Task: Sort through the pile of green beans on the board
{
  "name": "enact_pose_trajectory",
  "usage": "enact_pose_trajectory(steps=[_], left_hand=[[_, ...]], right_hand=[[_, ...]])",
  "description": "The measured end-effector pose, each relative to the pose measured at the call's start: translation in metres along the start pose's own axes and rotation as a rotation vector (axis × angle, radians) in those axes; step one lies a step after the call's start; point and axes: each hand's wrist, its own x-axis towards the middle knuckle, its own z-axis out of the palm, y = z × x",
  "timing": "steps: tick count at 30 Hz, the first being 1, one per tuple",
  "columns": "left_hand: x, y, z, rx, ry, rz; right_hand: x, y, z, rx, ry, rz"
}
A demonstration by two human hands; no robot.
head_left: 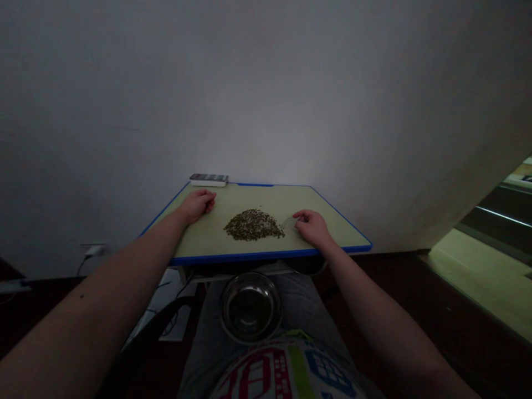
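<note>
A loose pile of small brown-green grains, seeds or beans, lies in the middle of the pale table top. To the right of the pile, my right hand is closed on a thin, pale curved tool, whose tip reaches the pile's right edge; its kind is too faint to make out. My left hand rests on the table to the left of the pile, fingers curled inward. Whatever may be inside those fingers is hidden. On my lap sits a shiny metal bowl.
A white box with a dark striped top stands at the table's far left corner. Blue edging borders the table, which stands against a plain wall. Cables and a plug are at the lower left.
</note>
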Motion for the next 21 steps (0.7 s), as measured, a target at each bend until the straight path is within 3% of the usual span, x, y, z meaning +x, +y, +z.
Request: enact_pose_trajectory(steps=[7,15,21], left_hand=[[-0.003,0.002,0.001,0.013,-0.01,0.007],[0.0,-0.001,-0.002,0.025,-0.026,0.036],[-0.001,-0.002,-0.001,0.02,0.004,0.034]], right_hand=[[-0.01,-0.003,-0.011,-0.041,-0.066,-0.005],[-0.021,-0.015,-0.015,-0.104,-0.115,-0.118],[-0.02,-0.008,-0.017,0.035,-0.141,-0.096]])
